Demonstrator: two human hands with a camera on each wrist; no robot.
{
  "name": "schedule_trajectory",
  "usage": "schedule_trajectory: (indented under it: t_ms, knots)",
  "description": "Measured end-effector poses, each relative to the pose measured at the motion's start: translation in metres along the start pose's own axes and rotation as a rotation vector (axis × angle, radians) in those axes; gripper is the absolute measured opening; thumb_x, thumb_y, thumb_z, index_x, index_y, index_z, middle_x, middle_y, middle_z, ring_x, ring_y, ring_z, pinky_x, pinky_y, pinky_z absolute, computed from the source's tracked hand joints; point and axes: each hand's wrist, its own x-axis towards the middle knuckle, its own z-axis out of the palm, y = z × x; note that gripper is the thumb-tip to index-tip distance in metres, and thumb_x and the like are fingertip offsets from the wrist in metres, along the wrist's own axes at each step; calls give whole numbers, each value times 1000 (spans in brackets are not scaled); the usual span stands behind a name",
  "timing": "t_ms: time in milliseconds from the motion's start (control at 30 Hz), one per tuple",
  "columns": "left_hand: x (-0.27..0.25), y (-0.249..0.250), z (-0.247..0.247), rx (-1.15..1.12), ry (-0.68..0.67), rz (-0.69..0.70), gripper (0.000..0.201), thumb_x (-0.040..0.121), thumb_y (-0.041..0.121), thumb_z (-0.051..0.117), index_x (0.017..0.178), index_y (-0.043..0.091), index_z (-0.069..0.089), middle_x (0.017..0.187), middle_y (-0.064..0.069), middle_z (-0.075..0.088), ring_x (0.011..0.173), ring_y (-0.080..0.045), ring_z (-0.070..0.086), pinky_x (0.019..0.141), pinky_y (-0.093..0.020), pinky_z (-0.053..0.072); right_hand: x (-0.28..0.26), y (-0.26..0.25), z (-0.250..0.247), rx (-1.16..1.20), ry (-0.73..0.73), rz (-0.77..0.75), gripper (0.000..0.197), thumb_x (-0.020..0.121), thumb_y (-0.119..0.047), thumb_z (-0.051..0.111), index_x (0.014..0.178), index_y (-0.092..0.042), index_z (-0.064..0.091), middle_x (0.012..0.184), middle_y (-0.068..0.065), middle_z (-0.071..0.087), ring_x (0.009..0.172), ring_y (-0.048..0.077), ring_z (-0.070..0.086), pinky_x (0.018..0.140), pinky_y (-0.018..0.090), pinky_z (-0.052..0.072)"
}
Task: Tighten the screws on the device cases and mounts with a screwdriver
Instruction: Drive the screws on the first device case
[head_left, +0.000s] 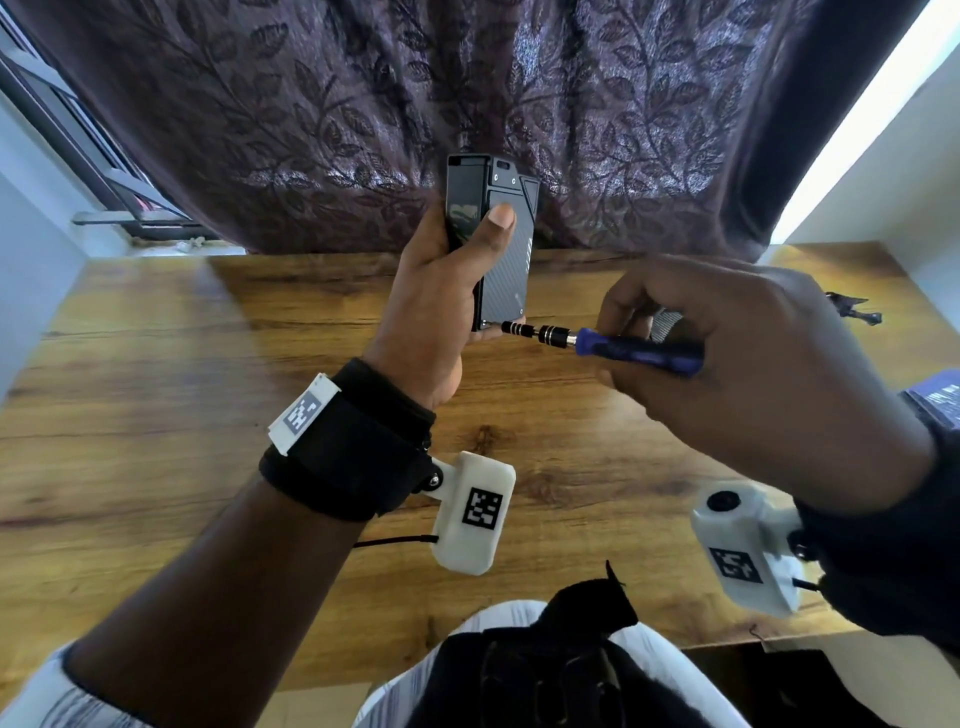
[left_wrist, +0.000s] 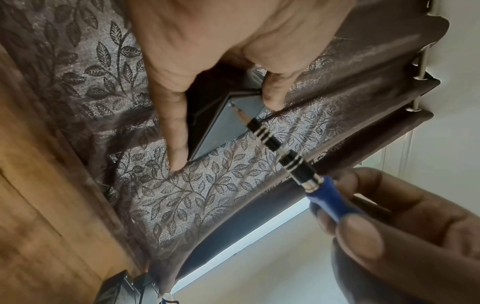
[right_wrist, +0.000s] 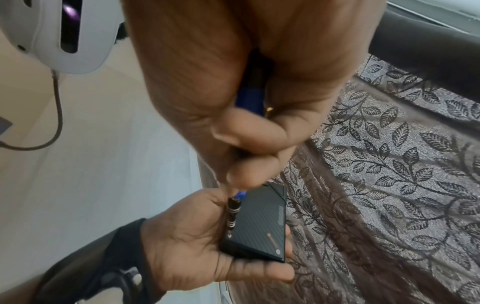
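Above the wooden bench (head_left: 156, 364), in front of the dark leaf-patterned curtain (head_left: 311, 104), the left hand (head_left: 436, 306) holds the black rectangular device case with a carbon-weave face (head_left: 506, 260) upright and clear of the surface, thumb pressed flat on its front, fingers wrapped behind and under its lower end. To its right, the blue-handled precision screwdriver with a black ringed metal shaft (head_left: 597, 343) lies nearly level, its tip set at the screw in the case's lower corner (the left wrist view shows the fine bit meeting the corner of the grey face). Further right, the right hand (head_left: 753, 353) has its fingers curled round the blue handle, pinching it near the fingertips.

To do this step well, I judge the bit should stay square to the screw head and in line with the screw's axis; a tilted tip is likely to cam out and scar the weave face. Light steady pressure along the shaft, with the handle rolled between finger and thumb, should suit so small a screw. The left hand would do best to brace the case firmly against that push, keeping its fingertips out of the bit's path. Stopping once the screw feels snug should spare the thread.
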Motion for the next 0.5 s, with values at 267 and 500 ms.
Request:
schedule_trajectory:
  t_ms: [267, 500]
  knots:
    - [0, 0, 0, 9, 0, 13, 34, 104, 37, 58, 136, 27, 56, 128, 3, 69, 120, -22, 66, 91, -60, 59, 1, -1, -2, -13, -17, 18, 27, 75, -43, 81, 91, -22, 70, 79, -17, 66, 69, -5, 61, 61, 8, 43]
    - [-2, -1, 1, -14, -16, 13, 34, 106, 35, 57, 138, 24, 55, 132, -3, 67, 122, -25, 65, 83, -53, 61, -1, 3, 2, -62, 16, 51, 42, 94, -47, 61, 64, -18, 66, 51, -5, 60, 55, 13, 61, 50, 35, 49]
